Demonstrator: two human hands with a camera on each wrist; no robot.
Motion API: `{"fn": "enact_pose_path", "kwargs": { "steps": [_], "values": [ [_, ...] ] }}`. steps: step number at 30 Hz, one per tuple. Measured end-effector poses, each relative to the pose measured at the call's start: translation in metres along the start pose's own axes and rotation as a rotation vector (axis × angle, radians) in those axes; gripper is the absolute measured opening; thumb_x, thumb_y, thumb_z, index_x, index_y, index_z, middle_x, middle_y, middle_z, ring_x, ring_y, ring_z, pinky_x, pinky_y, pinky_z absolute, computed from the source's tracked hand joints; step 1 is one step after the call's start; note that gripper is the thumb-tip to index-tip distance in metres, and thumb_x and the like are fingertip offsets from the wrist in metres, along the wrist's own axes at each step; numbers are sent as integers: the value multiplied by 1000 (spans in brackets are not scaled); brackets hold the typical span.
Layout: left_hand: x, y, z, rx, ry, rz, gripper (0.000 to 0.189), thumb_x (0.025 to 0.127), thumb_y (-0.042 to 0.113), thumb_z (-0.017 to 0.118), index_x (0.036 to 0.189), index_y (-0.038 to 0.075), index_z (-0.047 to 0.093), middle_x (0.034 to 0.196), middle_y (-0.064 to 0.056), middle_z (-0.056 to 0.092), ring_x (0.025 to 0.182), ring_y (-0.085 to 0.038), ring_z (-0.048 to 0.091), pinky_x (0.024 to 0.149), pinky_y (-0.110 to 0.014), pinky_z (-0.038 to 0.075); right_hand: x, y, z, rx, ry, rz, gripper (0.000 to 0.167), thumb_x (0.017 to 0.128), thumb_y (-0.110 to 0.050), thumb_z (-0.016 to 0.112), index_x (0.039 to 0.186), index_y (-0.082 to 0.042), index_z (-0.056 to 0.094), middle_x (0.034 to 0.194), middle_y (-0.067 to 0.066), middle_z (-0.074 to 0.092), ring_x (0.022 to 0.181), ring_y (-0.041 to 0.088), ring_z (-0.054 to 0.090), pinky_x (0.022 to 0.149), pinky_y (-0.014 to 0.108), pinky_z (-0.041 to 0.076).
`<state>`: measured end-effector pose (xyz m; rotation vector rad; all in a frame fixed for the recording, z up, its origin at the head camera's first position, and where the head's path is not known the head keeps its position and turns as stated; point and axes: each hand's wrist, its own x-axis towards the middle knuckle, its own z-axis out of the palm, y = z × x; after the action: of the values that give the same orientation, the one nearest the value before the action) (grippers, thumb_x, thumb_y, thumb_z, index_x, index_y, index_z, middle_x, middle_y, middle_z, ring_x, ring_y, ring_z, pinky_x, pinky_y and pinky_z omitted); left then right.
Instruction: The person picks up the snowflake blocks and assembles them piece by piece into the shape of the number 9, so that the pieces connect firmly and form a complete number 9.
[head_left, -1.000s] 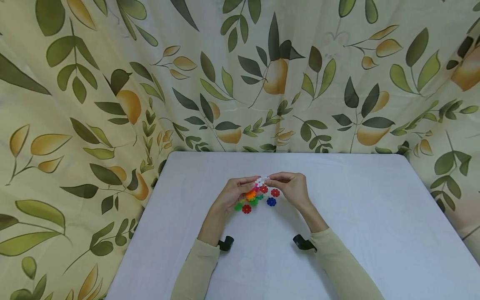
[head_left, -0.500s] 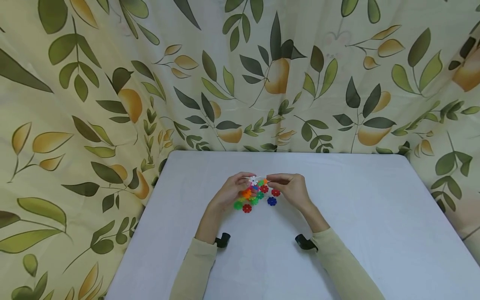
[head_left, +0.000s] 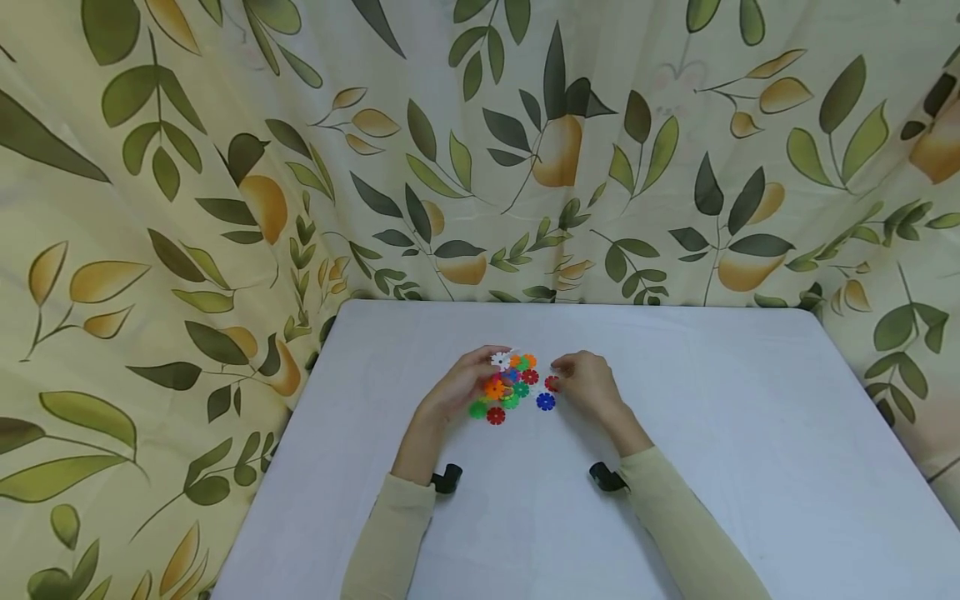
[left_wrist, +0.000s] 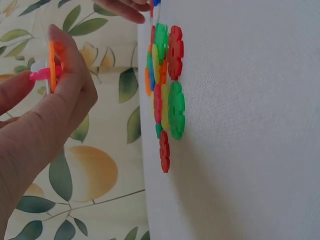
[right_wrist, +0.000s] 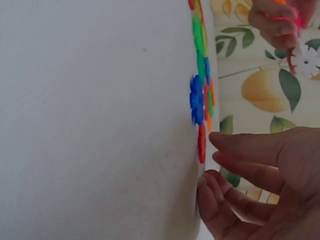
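Up off the table, my left hand (head_left: 456, 390) pinches a small joined group of plastic snowflake discs. In the left wrist view it includes an orange disc (left_wrist: 52, 70) standing on edge and a pink disc (left_wrist: 40, 74). A white disc (right_wrist: 306, 61) on the group shows in the right wrist view. My right hand (head_left: 591, 385) is low over the table beside a red disc (head_left: 551, 383), its fingers bent and apart from the thumb. Nothing shows between them in the right wrist view; whether a fingertip touches the red disc, I cannot tell.
Loose discs lie between the hands on the white table (head_left: 675, 400): a blue disc (head_left: 545, 402), a nearer red disc (head_left: 496, 416), a green disc (head_left: 478, 409) and several others. A leaf-patterned curtain (head_left: 570, 167) hangs behind the table.
My right hand has left the white disc and moved right and down to the red disc. The left hand has drawn slightly left, keeping the joined discs.
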<state>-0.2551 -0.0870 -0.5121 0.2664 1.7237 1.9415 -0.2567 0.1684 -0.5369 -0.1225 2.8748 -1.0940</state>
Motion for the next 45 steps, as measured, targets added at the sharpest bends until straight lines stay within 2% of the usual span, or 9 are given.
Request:
{"fn": "enact_pose_path", "kwargs": {
  "steps": [9, 17, 22, 26, 30, 35, 37, 39, 45],
  "values": [
    [1, -2, 6, -38, 34, -37, 40, 112, 19, 43, 149, 5, 52, 143, -37, 44, 93, -19, 63, 85, -25, 56, 2, 4, -1, -63, -19, -14, 15, 89, -7, 76, 104, -3, 81, 97, 11, 75, 95, 30, 65, 83, 48, 54],
    [1, -1, 9, 6, 84, -59, 43, 112, 29, 48, 148, 7, 53, 136, -34, 51, 96, -20, 64, 85, -24, 55, -3, 3, -4, -50, -38, 15, 16, 86, -13, 84, 101, -7, 81, 98, 9, 74, 95, 29, 64, 84, 47, 54],
    [3, -4, 8, 15, 113, -41, 45, 111, 31, 50, 146, 2, 53, 126, -27, 57, 95, -23, 63, 84, -28, 57, -4, 3, -4, -17, -22, 0, 15, 83, -11, 86, 93, -6, 77, 86, 6, 73, 82, 24, 65, 74, 40, 53],
    [4, -6, 8, 10, 133, -35, 48, 111, 30, 50, 145, -3, 52, 114, -22, 60, 89, -23, 62, 79, -27, 57, -7, 3, -4, 50, -14, 6, 14, 83, -8, 86, 92, -6, 76, 79, 3, 71, 72, 19, 64, 66, 34, 51],
    [4, -6, 9, 6, 157, -48, 47, 110, 31, 52, 144, -3, 55, 105, -16, 60, 86, -22, 60, 76, -26, 55, -10, 1, -6, 104, 11, -2, 10, 86, -8, 84, 94, -6, 79, 80, 2, 73, 75, 19, 66, 66, 32, 52],
    [4, -4, 11, 23, 157, -71, 52, 108, 38, 57, 144, 0, 58, 123, -23, 64, 102, -30, 63, 83, -26, 54, -12, -6, -11, 167, 59, -23, 11, 89, -12, 83, 100, -8, 82, 91, 6, 78, 85, 22, 71, 71, 31, 56],
    [3, -2, 11, 26, 145, -74, 54, 108, 38, 57, 145, 0, 57, 127, -25, 63, 104, -31, 62, 84, -27, 54, -12, -10, -13, 237, 64, -26, 14, 90, -13, 83, 103, -8, 82, 97, 8, 78, 87, 22, 74, 72, 29, 59],
    [2, -2, 11, 17, 129, -73, 54, 108, 37, 56, 146, -2, 55, 119, -24, 62, 98, -29, 61, 81, -30, 55, -13, -15, -16, 330, 61, -20, 18, 92, -15, 82, 107, -7, 81, 102, 10, 78, 87, 22, 76, 75, 27, 60],
    [3, -4, 10, -15, 112, -41, 51, 109, 31, 57, 140, -9, 55, 99, -8, 64, 94, -26, 64, 85, -34, 59, -18, -32, -27, 552, 43, -29, 24, 95, -17, 80, 113, -2, 78, 104, 15, 78, 89, 28, 78, 80, 27, 60]
  ]
}}
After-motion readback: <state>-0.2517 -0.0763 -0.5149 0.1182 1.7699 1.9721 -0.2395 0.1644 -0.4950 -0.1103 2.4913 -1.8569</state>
